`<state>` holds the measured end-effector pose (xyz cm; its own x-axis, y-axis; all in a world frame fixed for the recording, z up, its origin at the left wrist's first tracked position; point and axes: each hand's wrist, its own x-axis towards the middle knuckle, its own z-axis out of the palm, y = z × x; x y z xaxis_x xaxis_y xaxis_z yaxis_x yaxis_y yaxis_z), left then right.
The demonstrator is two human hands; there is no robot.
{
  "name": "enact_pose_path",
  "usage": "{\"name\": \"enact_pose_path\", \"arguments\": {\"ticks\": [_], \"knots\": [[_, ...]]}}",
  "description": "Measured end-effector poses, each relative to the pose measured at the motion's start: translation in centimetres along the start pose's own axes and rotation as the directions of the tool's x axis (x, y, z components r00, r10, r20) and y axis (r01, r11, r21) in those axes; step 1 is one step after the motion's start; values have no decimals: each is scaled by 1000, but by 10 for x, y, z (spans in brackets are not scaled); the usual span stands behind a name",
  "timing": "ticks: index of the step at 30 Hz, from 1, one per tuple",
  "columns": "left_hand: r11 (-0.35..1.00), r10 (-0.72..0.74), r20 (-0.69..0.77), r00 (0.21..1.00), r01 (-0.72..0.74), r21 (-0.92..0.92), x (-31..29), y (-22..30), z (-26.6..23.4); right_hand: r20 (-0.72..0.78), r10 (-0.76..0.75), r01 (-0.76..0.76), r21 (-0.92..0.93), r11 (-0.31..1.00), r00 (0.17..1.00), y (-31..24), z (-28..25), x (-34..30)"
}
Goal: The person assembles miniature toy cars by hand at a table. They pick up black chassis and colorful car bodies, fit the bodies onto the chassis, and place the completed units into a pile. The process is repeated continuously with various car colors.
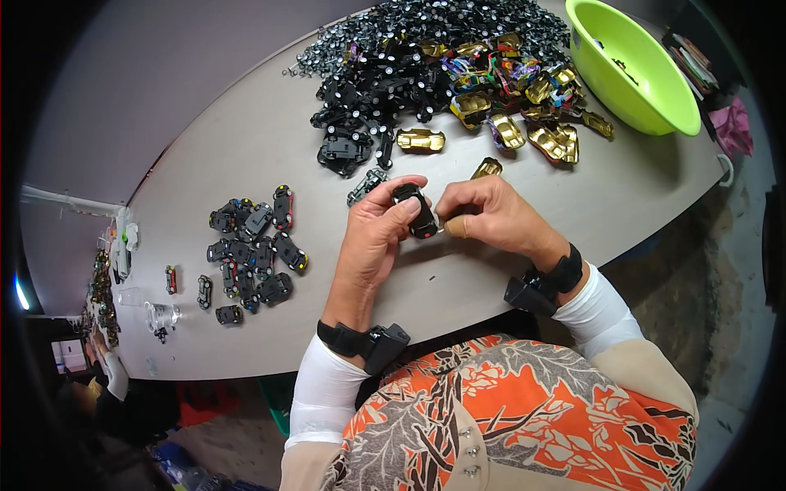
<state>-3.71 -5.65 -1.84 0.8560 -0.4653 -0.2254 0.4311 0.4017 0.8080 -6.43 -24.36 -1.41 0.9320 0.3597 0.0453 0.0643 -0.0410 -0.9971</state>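
Note:
A black toy car (417, 214) is gripped in my left hand (378, 225), thumb across it and fingers behind. Close beside its lower end, my right hand (495, 214) is closed in a pinch. A tiny pale tip shows at those fingertips, too small to name, and I cannot tell whether it touches the car. Just beyond my left fingers lies a dark toy car part (366, 186) with pale wheels. A gold toy car shell (486, 168) rests past my right knuckles, and another gold shell (421, 141) lies farther up the table.
Black car bases (385, 86), shiny shells (524, 74) and small silver-and-black parts (458, 20) heap at the far side. A lime-green basin (647, 74) stands far right. Several toy cars (246, 245) cluster on the left, near a clear cup (162, 315). Another person's hand (100, 340) shows far left.

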Motion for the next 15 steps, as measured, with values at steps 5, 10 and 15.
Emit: {"name": "enact_pose_path", "arguments": {"ticks": [5,10,15], "knots": [[994,-68,103,992,59,93,-5,2,3,-91,94,-77,178,981,991,-12,-9,-1],[962,-58,102,993,28,272,-3,-3,-4,-62,86,-69,244,967,994,-11,-12,0],[953,-93,117,989,55,297,-5,0,-2,23,56,-60,254,965,998,-9,-12,0]]}}
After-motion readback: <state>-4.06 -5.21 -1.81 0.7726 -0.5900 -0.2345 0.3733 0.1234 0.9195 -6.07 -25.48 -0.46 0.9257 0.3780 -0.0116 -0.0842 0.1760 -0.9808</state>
